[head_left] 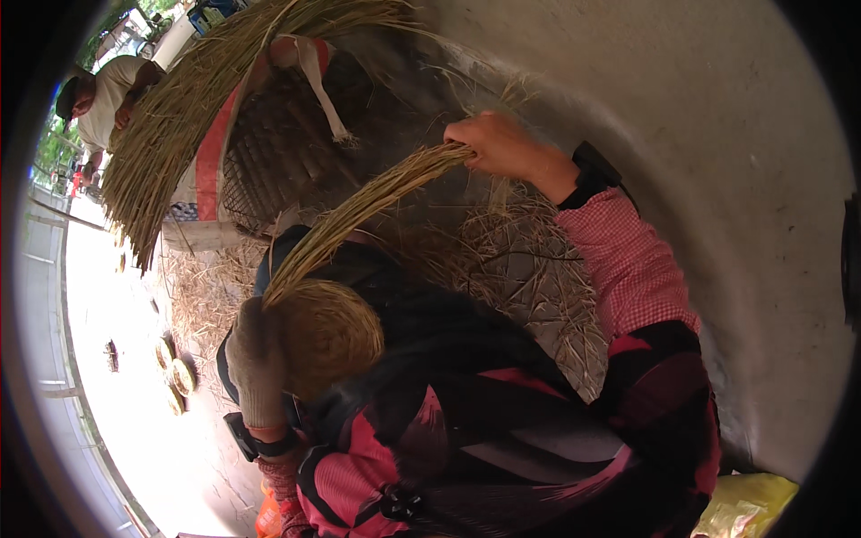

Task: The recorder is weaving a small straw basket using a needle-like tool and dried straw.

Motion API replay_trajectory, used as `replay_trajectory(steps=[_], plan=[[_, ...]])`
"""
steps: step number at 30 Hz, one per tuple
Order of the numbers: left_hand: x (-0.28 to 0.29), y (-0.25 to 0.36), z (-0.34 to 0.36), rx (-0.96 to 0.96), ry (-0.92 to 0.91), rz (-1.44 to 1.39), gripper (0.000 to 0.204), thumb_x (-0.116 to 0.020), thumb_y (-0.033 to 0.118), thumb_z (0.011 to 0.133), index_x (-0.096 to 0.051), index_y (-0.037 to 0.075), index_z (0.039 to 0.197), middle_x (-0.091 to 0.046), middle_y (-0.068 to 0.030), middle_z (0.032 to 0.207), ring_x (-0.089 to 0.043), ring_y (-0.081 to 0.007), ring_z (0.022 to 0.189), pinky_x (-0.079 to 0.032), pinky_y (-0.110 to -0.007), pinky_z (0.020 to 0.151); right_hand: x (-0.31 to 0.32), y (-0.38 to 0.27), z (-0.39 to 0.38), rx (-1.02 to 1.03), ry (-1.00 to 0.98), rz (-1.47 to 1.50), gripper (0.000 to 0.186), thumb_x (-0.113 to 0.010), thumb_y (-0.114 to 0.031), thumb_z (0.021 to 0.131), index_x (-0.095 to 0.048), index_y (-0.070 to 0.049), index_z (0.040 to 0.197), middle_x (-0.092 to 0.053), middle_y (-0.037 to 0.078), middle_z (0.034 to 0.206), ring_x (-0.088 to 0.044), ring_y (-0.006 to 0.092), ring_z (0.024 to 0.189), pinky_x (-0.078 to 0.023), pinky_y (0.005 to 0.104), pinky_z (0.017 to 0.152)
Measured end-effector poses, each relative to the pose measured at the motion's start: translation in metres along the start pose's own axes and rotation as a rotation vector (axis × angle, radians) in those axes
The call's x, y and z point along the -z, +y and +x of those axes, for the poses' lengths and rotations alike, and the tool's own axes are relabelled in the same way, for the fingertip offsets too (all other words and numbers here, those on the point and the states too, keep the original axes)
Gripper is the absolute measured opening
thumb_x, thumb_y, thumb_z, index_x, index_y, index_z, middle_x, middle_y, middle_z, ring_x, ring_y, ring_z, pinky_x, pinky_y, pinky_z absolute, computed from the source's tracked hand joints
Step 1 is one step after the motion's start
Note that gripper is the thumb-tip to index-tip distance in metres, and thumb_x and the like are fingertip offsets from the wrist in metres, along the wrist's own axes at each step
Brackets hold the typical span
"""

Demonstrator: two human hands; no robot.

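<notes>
My right hand point(498, 148), bare, is raised toward the upper right with its fingers closed round the far end of a long straw bundle point(377, 202). The bundle slopes down to a round coiled straw piece point(332, 336) resting against the dark cloth on my lap. My left hand point(254, 354), in a pale knitted glove and somewhat blurred, grips the left side of that coil where the bundle joins it; its fingertips are partly hidden. Both forearms have checked cuffs and black straps.
A large straw pile point(170, 134) lies over a red-and-white sack at upper left, beside another person point(112, 99). Loose straw point(538, 296) covers the floor ahead. A pale wall point(735, 179) curves along the right, with a yellow bag point(744, 507) below. Round woven pieces point(179, 377) lie at left.
</notes>
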State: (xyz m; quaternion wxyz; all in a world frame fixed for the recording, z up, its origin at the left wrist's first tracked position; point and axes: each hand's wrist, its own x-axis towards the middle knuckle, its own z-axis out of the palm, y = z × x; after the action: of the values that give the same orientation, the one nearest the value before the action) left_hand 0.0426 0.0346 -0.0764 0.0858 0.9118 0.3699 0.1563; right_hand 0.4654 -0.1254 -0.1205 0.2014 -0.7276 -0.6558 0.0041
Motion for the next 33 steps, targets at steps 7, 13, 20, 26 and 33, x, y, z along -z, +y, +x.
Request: replay_trajectory(steps=[7, 13, 20, 26, 33], plan=[[0.001, 0.013, 0.003, 0.102, -0.104, -0.064, 0.023, -0.051, 0.018, 0.098, -0.059, 0.002, 0.113, -0.066, -0.026, 0.096, -0.065, -0.0432, 0.091, -0.05, -0.045, 0.073, -0.024, 0.048, -0.07, -0.169, 0.057, -0.093, 0.03, -0.077, -0.012, 0.077, -0.058, -0.013, 0.1, -0.065, 0.005, 0.092, -0.063, 0.0267, 0.083, -0.043, 0.0395, 0.081], [-0.01, 0.013, 0.004, 0.182, -0.099, -0.103, 0.031, -0.052, 0.019, 0.099, -0.06, -0.002, 0.12, -0.067, -0.0267, 0.103, -0.067, -0.0368, 0.097, -0.05, -0.04, 0.083, -0.005, 0.071, -0.154, -0.362, 0.256, -0.215, 0.023, -0.069, -0.006, 0.078, -0.06, -0.009, 0.099, -0.066, 0.012, 0.092, -0.064, 0.037, 0.086, -0.049, 0.0463, 0.075], [0.012, 0.016, 0.009, 0.208, -0.097, -0.119, 0.035, -0.054, 0.021, 0.098, -0.059, -0.003, 0.124, -0.067, -0.0271, 0.106, -0.066, -0.038, 0.1, -0.05, -0.04, 0.086, 0.111, 0.12, -0.266, -0.647, 0.081, -0.56, 0.011, -0.063, -0.01, 0.081, -0.061, -0.008, 0.092, -0.064, 0.016, 0.084, -0.062, 0.039, 0.08, -0.048, 0.0475, 0.068], [0.004, 0.005, 0.008, -0.1, -0.005, -0.148, 0.031, -0.057, 0.027, 0.093, -0.062, 0.005, 0.115, -0.068, -0.0188, 0.09, -0.066, -0.0381, 0.084, -0.052, -0.048, 0.069, 0.111, 0.003, -0.139, -0.321, 0.361, -0.237, 0.011, -0.061, -0.008, 0.089, -0.059, -0.002, 0.098, -0.063, 0.017, 0.089, -0.062, 0.0338, 0.079, -0.049, 0.0388, 0.068], [-0.006, 0.02, 0.025, -0.157, -0.083, -0.139, 0.024, -0.057, 0.021, 0.086, -0.063, 0.007, 0.104, -0.068, -0.0134, 0.09, -0.069, -0.0335, 0.086, -0.055, -0.047, 0.07, 0.002, -0.205, 0.025, 0.383, 0.315, 0.145, 0.039, -0.065, -0.033, 0.09, -0.061, -0.003, 0.115, -0.06, 0.015, 0.118, -0.057, 0.0345, 0.109, -0.043, 0.043, 0.096]])
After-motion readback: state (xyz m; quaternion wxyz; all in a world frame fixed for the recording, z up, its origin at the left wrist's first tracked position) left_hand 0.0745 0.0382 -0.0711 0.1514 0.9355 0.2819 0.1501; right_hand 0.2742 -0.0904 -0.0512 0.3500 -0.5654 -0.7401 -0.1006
